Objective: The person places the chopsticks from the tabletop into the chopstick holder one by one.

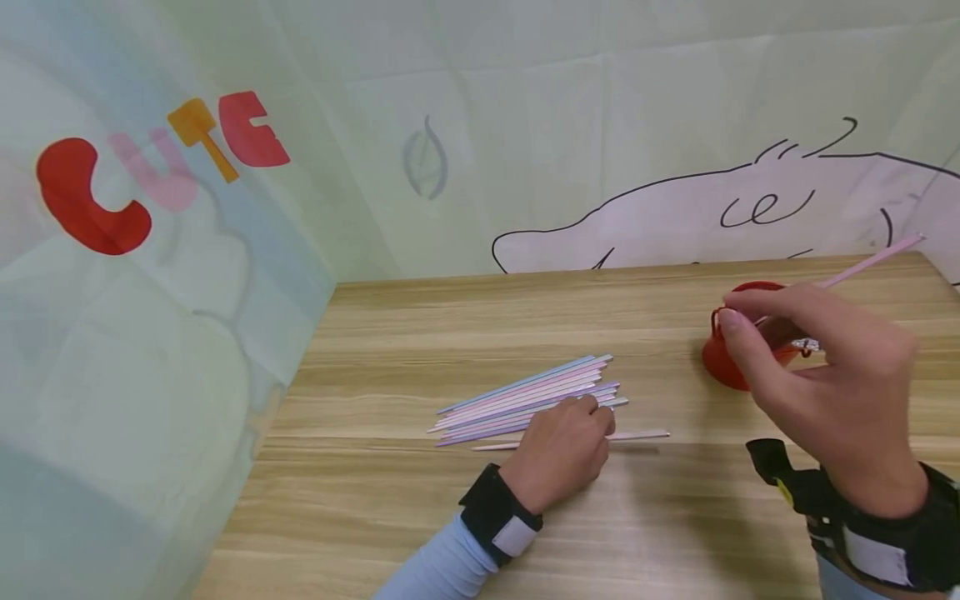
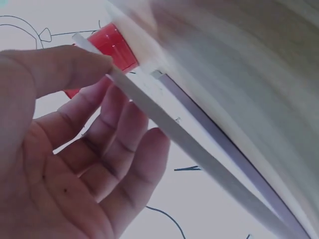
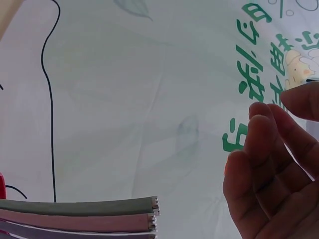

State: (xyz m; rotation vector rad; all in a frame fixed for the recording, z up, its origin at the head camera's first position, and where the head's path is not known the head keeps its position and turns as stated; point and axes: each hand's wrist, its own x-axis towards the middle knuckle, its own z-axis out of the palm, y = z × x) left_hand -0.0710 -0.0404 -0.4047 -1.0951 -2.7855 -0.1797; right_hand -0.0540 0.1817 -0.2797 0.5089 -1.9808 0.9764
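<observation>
My left hand (image 1: 562,450) pinches a pale stick (image 1: 641,434) low over the table, below a bundle of pastel sticks (image 1: 517,396). In the left wrist view, thumb and fingertips hold this stick (image 2: 184,137), with a purple stick (image 2: 214,129) beside it. At the right, my right hand (image 1: 847,375) hovers at a small red bucket (image 1: 722,367), partly hiding it; a pink stick (image 1: 873,260) slants out behind the hand. The right wrist view shows bent fingers (image 3: 254,144) and thumb apart, holding nothing, with several stick ends (image 3: 89,208) at lower left.
The wooden table (image 1: 360,517) meets a printed cloth backdrop (image 1: 525,125) at its back and left edges. Coloured letters (image 1: 97,200) stand on the left cloth. The red bucket is near the table's right rear part.
</observation>
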